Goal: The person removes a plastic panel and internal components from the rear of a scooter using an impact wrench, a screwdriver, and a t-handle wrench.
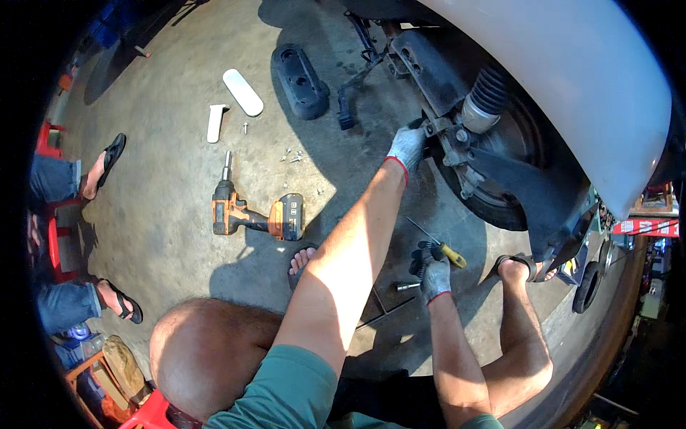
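Note:
My left hand (407, 146), in a grey glove with a red cuff, reaches to the vehicle's underside. Its fingers close around a metal bracket (441, 131) beside the wheel (493, 204); the fingertips are partly hidden. Low over the floor, my right hand (434, 274) wears a matching glove with dark finger coating. Those fingers look spread, with nothing clearly gripped. Right beside them is a screwdriver (451, 256) with a yellow handle and thin shaft. A shiny socket tool (407, 286) shows on the other side of that hand, one end hidden.
An orange and black cordless impact wrench (246, 214) lies left of my foot. Beyond it are small bolts (294, 156), a white oval cover (243, 91), a white piece (215, 123) and a black oval part (299, 80). Another person's sandalled feet (118, 300) are at left.

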Available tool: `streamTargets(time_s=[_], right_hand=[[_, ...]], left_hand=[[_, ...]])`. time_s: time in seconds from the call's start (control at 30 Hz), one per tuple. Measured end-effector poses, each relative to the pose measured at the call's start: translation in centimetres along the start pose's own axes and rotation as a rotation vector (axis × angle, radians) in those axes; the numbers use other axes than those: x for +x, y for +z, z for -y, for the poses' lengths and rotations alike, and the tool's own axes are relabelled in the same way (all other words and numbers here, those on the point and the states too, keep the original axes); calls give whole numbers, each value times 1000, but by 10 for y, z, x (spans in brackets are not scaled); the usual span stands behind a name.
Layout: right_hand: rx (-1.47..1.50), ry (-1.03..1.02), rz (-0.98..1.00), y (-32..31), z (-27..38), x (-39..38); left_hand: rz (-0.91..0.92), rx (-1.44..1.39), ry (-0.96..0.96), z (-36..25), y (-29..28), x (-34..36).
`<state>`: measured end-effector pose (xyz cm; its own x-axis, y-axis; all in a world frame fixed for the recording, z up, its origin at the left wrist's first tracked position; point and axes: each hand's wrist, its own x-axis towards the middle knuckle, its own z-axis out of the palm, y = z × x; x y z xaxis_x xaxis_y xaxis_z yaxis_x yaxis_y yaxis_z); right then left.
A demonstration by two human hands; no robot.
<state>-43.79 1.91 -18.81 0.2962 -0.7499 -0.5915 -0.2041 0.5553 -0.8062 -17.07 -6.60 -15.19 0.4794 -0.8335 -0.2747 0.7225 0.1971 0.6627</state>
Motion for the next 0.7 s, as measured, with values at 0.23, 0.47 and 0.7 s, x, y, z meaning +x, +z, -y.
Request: streamTargets(time_s=[0.23,0.47,0.7], right_hand=[[120,65,-55,-11,2,9],[93,89,-69,-4,6,5],[22,64,-8,1,-5,7]], left_hand=[[19,-11,86,-4,10,-4],[-71,57,234,6,8,12],[-76,-54,88,3,3,12]])
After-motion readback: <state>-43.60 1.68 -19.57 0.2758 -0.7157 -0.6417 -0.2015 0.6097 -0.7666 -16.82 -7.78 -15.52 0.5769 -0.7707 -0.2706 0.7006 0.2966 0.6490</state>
